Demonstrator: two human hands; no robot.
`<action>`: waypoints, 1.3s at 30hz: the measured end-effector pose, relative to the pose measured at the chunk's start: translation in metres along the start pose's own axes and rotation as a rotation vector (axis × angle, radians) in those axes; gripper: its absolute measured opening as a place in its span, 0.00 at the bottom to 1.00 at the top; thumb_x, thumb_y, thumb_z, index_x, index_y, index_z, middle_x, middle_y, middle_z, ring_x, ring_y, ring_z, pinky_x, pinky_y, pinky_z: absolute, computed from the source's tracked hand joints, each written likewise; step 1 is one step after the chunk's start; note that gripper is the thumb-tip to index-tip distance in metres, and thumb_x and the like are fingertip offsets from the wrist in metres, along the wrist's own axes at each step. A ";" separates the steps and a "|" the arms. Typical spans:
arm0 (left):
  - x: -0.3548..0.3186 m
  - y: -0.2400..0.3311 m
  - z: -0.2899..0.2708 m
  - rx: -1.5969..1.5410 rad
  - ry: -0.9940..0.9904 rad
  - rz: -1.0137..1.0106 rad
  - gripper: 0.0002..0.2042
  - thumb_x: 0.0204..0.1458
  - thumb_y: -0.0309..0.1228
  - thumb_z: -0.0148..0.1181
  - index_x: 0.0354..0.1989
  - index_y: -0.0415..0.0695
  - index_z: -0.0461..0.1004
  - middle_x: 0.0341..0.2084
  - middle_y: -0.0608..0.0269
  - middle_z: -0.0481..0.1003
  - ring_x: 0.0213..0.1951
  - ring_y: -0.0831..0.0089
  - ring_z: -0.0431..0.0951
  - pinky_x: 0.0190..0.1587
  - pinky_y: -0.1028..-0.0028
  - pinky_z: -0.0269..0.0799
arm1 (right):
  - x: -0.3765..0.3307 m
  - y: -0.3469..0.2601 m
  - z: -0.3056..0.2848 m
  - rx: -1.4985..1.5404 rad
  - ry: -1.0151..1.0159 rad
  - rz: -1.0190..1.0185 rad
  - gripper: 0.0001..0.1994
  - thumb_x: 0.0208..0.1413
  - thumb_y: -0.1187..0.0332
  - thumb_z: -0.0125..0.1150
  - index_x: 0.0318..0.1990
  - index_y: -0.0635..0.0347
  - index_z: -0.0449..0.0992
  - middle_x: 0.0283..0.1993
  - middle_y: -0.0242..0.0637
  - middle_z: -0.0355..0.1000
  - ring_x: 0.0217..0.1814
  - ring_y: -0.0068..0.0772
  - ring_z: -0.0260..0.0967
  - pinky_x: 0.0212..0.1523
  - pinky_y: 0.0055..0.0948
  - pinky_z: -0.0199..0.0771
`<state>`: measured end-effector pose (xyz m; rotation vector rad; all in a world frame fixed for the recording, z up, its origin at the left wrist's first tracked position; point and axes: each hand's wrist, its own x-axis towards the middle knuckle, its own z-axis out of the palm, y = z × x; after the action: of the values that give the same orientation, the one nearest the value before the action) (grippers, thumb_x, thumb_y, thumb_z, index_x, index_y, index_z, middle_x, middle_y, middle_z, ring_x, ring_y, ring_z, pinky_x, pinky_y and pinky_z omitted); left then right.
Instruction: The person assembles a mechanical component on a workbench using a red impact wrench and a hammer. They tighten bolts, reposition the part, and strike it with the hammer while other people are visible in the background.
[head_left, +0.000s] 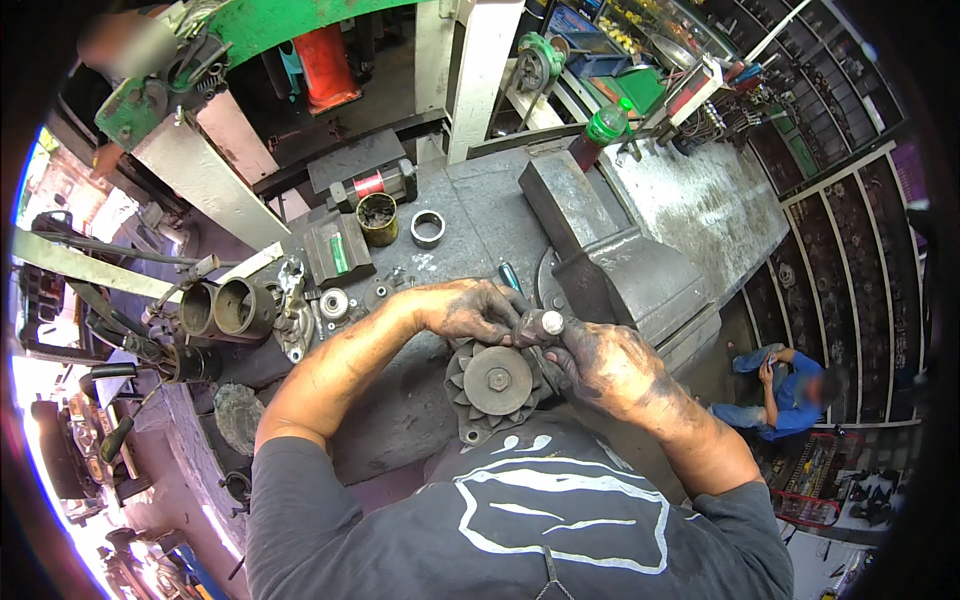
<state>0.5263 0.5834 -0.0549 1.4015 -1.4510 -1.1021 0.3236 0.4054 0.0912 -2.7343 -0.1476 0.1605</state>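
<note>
Two hands met over a finned pulley at the middle of the frame.
In the head view, the left hand had its fingers bunched and the right hand had its fingers curled, both against a dark cylindrical piece just above the finned pulley; whether either pinched it, I cannot tell. The step looked like fitting or loosening, calling next for a steady two-handed hold. A vise stood right of centre on the grey bench; shelving lined the far right.
</note>
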 end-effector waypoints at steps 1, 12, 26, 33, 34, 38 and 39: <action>0.000 -0.001 0.001 -0.034 0.019 0.032 0.16 0.59 0.39 0.70 0.51 0.43 0.87 0.57 0.52 0.81 0.57 0.58 0.82 0.62 0.60 0.75 | 0.001 -0.001 -0.001 0.013 0.060 -0.025 0.12 0.66 0.63 0.68 0.39 0.63 0.77 0.31 0.53 0.78 0.36 0.61 0.80 0.35 0.53 0.79; 0.003 -0.007 0.004 -0.013 0.037 0.072 0.16 0.58 0.38 0.71 0.49 0.41 0.87 0.43 0.53 0.86 0.46 0.63 0.84 0.52 0.62 0.78 | -0.002 0.000 0.000 0.004 0.097 -0.103 0.10 0.65 0.65 0.68 0.43 0.63 0.77 0.33 0.48 0.79 0.34 0.58 0.80 0.33 0.50 0.80; -0.002 -0.005 0.007 -0.095 -0.010 -0.047 0.16 0.57 0.35 0.70 0.50 0.40 0.86 0.53 0.54 0.83 0.55 0.63 0.81 0.60 0.61 0.76 | -0.001 0.007 0.009 0.002 0.068 -0.027 0.12 0.65 0.63 0.68 0.39 0.63 0.76 0.31 0.51 0.78 0.34 0.58 0.81 0.33 0.51 0.80; -0.003 0.003 0.007 -0.152 -0.004 -0.111 0.17 0.60 0.36 0.67 0.53 0.39 0.85 0.49 0.53 0.86 0.56 0.62 0.82 0.62 0.62 0.75 | -0.002 -0.005 -0.008 0.094 0.295 -0.111 0.11 0.65 0.63 0.69 0.42 0.62 0.77 0.34 0.49 0.80 0.35 0.56 0.82 0.35 0.49 0.82; -0.003 0.003 0.006 -0.179 -0.029 -0.200 0.17 0.60 0.36 0.67 0.54 0.39 0.85 0.49 0.52 0.86 0.56 0.62 0.82 0.63 0.62 0.75 | -0.002 -0.006 -0.010 0.170 0.332 -0.098 0.11 0.66 0.63 0.68 0.42 0.62 0.78 0.35 0.49 0.80 0.35 0.56 0.83 0.35 0.49 0.83; -0.001 0.000 0.006 -0.129 -0.005 -0.082 0.17 0.61 0.36 0.67 0.52 0.38 0.85 0.46 0.54 0.86 0.50 0.65 0.83 0.57 0.63 0.77 | 0.000 -0.001 -0.001 -0.144 0.167 -0.110 0.11 0.65 0.63 0.68 0.39 0.62 0.77 0.33 0.50 0.80 0.34 0.57 0.82 0.33 0.50 0.82; 0.000 -0.002 0.008 -0.124 0.050 0.039 0.16 0.61 0.37 0.67 0.51 0.38 0.86 0.43 0.55 0.86 0.47 0.67 0.83 0.53 0.63 0.78 | 0.001 0.003 0.004 -0.080 0.012 -0.010 0.12 0.65 0.63 0.69 0.37 0.62 0.77 0.31 0.51 0.79 0.33 0.58 0.81 0.32 0.51 0.80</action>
<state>0.5192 0.5836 -0.0594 1.2999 -1.3461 -1.1051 0.3245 0.4043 0.0866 -2.8134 -0.1675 0.1375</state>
